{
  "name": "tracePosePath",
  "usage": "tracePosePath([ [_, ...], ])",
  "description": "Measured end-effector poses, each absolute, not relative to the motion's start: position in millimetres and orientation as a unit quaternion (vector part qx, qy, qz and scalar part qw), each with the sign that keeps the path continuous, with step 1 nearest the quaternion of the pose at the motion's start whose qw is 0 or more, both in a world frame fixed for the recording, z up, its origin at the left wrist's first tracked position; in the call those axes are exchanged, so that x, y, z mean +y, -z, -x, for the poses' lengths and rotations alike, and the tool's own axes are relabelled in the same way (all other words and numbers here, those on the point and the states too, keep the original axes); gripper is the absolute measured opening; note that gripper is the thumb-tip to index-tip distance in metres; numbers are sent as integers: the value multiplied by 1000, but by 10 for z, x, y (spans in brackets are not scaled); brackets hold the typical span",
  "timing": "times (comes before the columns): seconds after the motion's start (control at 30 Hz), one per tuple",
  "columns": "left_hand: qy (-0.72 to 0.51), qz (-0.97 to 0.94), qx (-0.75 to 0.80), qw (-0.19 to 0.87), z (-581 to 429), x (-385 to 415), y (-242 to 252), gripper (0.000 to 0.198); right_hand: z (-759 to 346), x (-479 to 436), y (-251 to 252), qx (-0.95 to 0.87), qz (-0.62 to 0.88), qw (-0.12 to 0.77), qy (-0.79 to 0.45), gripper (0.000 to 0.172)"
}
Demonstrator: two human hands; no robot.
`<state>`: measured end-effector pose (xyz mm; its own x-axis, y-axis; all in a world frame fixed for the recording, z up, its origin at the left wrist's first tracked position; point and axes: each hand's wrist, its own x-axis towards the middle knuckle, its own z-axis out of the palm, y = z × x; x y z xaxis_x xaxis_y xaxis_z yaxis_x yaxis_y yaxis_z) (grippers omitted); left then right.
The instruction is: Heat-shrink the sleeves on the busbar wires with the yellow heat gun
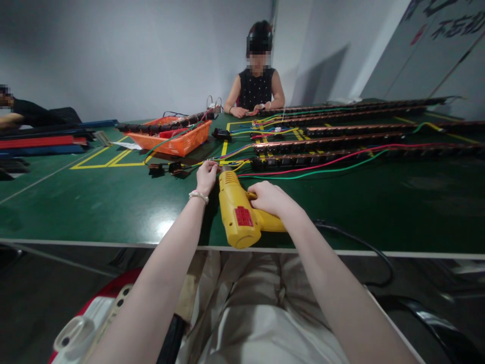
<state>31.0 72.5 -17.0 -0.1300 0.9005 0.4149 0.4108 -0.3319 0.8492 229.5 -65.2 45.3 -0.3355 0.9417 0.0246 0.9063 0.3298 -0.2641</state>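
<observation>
In my right hand point(271, 198) is the handle of a yellow heat gun point(237, 210), which lies sideways low over the table with its nozzle point(225, 168) aimed away from me. My left hand point(207, 177) is closed on thin wires just left of the nozzle; the fingertips partly hide them. Yellow wires point(240, 164) run from there to a long black and copper-coloured strip point(288, 161). Black connectors point(176, 169) lie left of my left hand. A red wire point(314, 166) and a green wire point(303, 177) trail off to the right.
An orange basket point(182, 144) holding parts stands at the back left. Several more long strips point(341, 130) lie at the back right. The heat gun's black cord point(352, 233) drops over the front edge. A person point(257, 81) sits opposite, hands on the table; another is far left.
</observation>
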Motion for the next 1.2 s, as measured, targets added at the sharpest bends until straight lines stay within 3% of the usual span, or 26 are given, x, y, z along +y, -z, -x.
tracePosePath([
  [0.4, -512, -619, 554, 220, -328, 629, 103, 12, -2309, -472, -432, -816, 560, 94, -106, 11],
  [0.87, -528, -625, 515, 254, -316, 623, 174, 12, -2590, -328, -358, -798, 558, 114, -198, 12],
  [1.2, -563, -669, 461, 149, -349, 567, 113, 7, -2726, -330, -346, -788, 576, 111, -186, 27],
])
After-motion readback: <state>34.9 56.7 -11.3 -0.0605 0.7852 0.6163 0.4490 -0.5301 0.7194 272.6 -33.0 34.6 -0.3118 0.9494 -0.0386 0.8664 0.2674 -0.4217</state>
